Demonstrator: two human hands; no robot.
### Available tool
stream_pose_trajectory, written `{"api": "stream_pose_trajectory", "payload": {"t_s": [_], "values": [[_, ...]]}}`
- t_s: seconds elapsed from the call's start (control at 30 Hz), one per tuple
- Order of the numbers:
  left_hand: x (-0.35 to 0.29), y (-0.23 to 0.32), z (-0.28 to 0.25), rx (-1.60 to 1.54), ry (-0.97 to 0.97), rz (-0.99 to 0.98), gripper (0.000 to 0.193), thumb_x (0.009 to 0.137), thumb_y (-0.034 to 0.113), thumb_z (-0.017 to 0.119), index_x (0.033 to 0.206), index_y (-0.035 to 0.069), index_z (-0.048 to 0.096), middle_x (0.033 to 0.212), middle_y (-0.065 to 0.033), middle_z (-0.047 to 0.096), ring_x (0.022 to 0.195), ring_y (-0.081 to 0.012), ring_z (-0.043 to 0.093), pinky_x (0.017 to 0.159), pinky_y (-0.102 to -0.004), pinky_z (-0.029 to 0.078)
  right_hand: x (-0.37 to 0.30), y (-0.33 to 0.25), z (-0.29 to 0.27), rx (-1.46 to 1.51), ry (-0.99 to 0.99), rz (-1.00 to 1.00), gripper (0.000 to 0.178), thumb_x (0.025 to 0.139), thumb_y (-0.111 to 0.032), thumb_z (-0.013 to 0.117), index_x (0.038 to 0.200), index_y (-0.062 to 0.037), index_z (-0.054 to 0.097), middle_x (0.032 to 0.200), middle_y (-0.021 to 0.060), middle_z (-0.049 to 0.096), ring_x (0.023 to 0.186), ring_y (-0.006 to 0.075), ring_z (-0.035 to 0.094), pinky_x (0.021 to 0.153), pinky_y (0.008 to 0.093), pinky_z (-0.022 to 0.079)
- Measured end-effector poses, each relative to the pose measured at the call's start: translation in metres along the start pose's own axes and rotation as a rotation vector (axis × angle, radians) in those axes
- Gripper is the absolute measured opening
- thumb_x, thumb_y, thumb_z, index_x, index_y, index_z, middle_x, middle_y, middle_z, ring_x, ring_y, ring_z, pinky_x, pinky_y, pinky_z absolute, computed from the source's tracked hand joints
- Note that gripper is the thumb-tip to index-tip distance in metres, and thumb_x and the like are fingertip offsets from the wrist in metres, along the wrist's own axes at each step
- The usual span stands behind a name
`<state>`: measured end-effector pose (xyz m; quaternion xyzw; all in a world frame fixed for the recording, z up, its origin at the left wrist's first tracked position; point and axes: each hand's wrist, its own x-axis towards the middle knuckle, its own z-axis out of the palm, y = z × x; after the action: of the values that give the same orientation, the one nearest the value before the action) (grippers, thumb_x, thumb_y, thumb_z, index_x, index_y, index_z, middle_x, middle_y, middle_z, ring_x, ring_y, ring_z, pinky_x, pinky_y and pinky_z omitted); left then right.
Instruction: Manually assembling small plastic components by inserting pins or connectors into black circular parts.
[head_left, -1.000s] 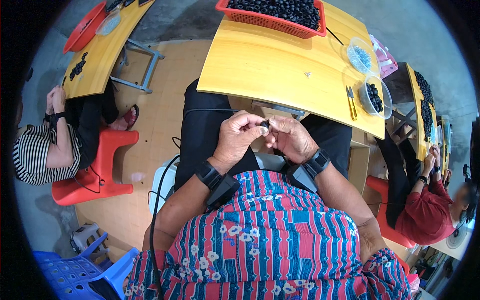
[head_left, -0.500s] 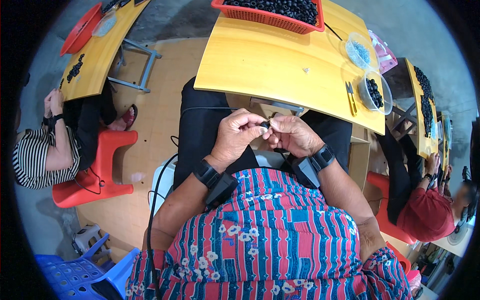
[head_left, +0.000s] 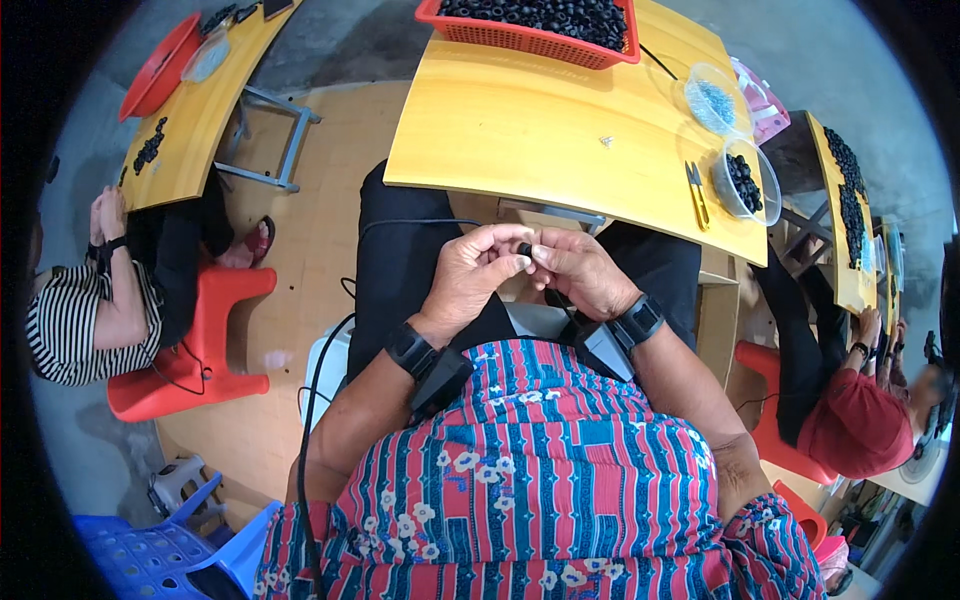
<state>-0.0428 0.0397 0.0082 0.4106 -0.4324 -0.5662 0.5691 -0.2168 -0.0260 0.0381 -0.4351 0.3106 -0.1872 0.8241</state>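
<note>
**Pinching 1 sm. black piece (head_left: 525, 249) w/ L hand (head_left: 468, 278)**

Gripping it btwn L thumb + index tips. Holding R hand (head_left: 592, 277) fingers narrow at its R side; can't tell if gripping too. Facing yellow table (head_left: 530, 135) beyond fingers, w/ snips (head_left: 698, 197) + clear bowl (head_left: 769, 198) up-right of them, red basket (head_left: 525, 45) farther ahead.

From my remote seat I take the yellow desk (head_left: 520, 130) as landmark: a pink bag (head_left: 764, 108) sits just past its right edge, and farther right of it is a person in a dark red top (head_left: 858, 425); well to its left I see a second desk (head_left: 205, 130) with a red basin (head_left: 160, 70), a person in a striped top (head_left: 85, 318) and a red stool (head_left: 190, 385)
</note>
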Motion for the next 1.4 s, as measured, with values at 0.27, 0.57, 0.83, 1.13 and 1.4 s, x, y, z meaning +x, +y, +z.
{"api": "stream_pose_trajectory", "payload": {"t_s": [0.27,0.57,0.83,1.13,1.4], "values": [[0.0,0.001,0.0,-0.061,-0.061,-0.146,0.052,0.091,0.017,0.067,0.136,-0.002,0.048,0.102,-0.0015,0.061,0.078,-0.0032,0.054,0.064,-0.0183,0.048,-0.002,-0.007,0.012,-0.533,0.057,-0.206,0.019,0.094,-0.016,0.055,0.105,-0.0012,0.059,0.09,0.0035,0.061,0.085,0.0123,0.057,0.079,0.0282,0.048],[-0.001,0.006,0.002,-0.035,-0.048,-0.082,0.047,0.093,0.017,0.064,0.134,-0.001,0.05,0.102,-0.0013,0.059,0.078,-0.0037,0.052,0.063,-0.0187,0.046,-0.002,-0.012,0.018,-0.707,0.126,-0.287,0.018,0.093,-0.013,0.055,0.105,-0.0007,0.058,0.089,0.0064,0.062,0.085,0.0144,0.059,0.08,0.0298,0.048],[-0.001,0.005,0.001,0.039,-0.043,-0.038,0.048,0.095,0.023,0.061,0.136,0.001,0.049,0.109,-0.0027,0.059,0.087,-0.0071,0.054,0.07,-0.0222,0.048,0.0,-0.011,0.02,-0.685,0.14,-0.34,0.016,0.093,-0.012,0.054,0.103,-0.0009,0.058,0.084,0.006,0.062,0.079,0.0145,0.059,0.074,0.0294,0.049],[0.0,0.01,0.004,-0.083,-0.067,-0.047,0.048,0.092,0.017,0.065,0.134,0.0,0.049,0.095,0.0019,0.053,0.074,-0.0028,0.049,0.061,-0.0173,0.045,0.001,-0.013,0.023,-0.834,0.175,-0.536,0.017,0.087,-0.006,0.055,0.103,-0.0008,0.058,0.088,0.0125,0.061,0.084,0.0269,0.062,0.078,0.0346,0.049],[-0.003,0.011,0.005,0.042,-0.038,-0.019,0.048,0.094,0.023,0.062,0.133,-0.002,0.05,0.092,0.0011,0.053,0.073,-0.0043,0.049,0.062,-0.0187,0.044,-0.003,-0.016,0.03,-0.856,0.197,-0.501,0.019,0.087,-0.005,0.055,0.105,-0.0017,0.059,0.088,0.0141,0.062,0.086,0.029,0.063,0.078,0.0372,0.049]]}}
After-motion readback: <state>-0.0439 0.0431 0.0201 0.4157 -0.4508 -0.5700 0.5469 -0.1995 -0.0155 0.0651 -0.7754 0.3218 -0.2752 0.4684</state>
